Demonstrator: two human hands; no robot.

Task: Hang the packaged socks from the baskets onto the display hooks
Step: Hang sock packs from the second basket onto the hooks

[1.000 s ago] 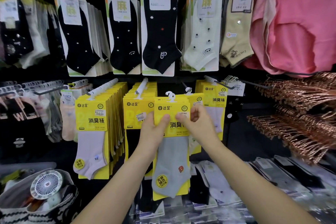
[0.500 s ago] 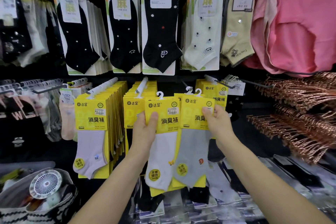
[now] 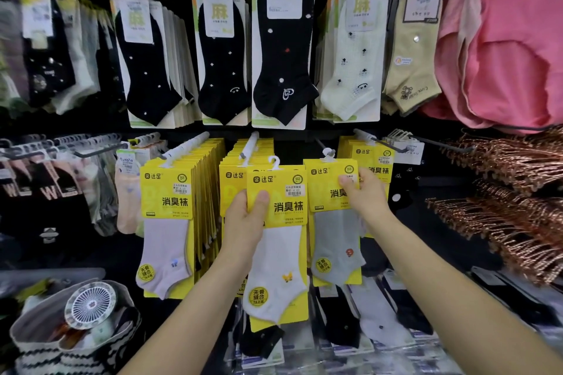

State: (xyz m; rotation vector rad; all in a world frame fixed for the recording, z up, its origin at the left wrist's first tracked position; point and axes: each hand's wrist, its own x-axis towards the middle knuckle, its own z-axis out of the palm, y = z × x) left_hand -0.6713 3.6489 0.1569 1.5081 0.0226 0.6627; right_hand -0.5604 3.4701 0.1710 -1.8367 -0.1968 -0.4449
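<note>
The fingers of the left hand grip the yellow card of a white sock pack, held in front of a full hook of yellow packs. The right hand pinches a grey sock pack just to the right; I cannot tell whether its hanger sits on a display hook. Black socks hang above on the dark display wall. Pink garments and copper hangers hang at the right. A striped bag holding a small fan sits near left.
</note>
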